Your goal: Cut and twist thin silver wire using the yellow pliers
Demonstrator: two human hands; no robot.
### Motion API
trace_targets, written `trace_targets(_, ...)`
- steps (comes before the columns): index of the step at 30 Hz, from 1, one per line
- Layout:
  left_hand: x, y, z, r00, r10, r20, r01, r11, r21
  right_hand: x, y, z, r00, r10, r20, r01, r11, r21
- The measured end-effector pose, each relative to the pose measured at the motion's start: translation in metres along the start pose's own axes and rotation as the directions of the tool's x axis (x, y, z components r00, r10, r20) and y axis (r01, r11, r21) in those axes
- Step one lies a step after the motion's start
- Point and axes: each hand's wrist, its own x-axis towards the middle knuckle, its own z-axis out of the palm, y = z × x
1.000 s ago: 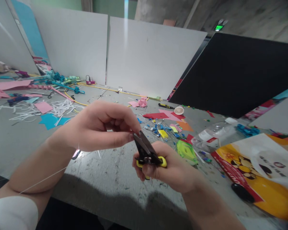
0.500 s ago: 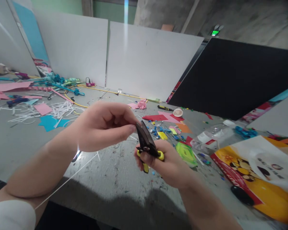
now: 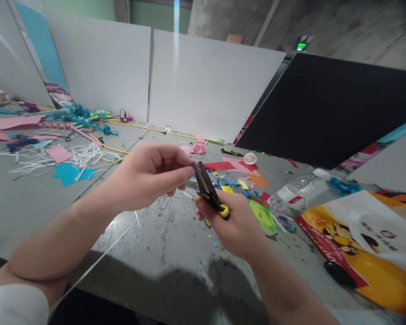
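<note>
Near the middle of the view, my right hand (image 3: 235,221) is wrapped round pliers (image 3: 207,184) with black jaws and yellow handles, the jaws pointing up and away. My left hand (image 3: 155,174) pinches at the jaw tips with thumb and forefinger. Whatever lies between those fingers is too small to make out. A thin white strand (image 3: 103,255) runs up from the lower left, past my left forearm; I cannot tell if it reaches the fingers. A small coil of thin wire (image 3: 163,201) lies on the grey surface below my left hand.
Beyond my right hand lie blue-ended bits, red paper (image 3: 219,166), a green plastic box (image 3: 263,217) and a cutter knife (image 3: 232,152). A clear bottle (image 3: 296,192) and a yellow bag (image 3: 365,243) are at right. White strips (image 3: 84,155) and blue paper (image 3: 69,173) lie left.
The pliers have moved slightly up and turned in my right hand, and their jaws look closer together. My left hand has shifted slightly right and up with them, still pinching.
</note>
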Motion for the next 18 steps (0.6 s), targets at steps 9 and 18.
trace_targets(9, -0.005, 0.004, -0.020, 0.966, 0.145, 0.214, -0.141, 0.989, -0.036, -0.005, 0.005, -0.003, 0.903, -0.122, 0.413, -0.113, 0.859, 0.499)
trace_targets(18, -0.009, 0.002, -0.018, 0.967, 0.165, 0.192, -0.167, 0.986, -0.005, -0.007, 0.007, 0.000, 0.912, -0.112, 0.394, -0.122, 0.844, 0.523)
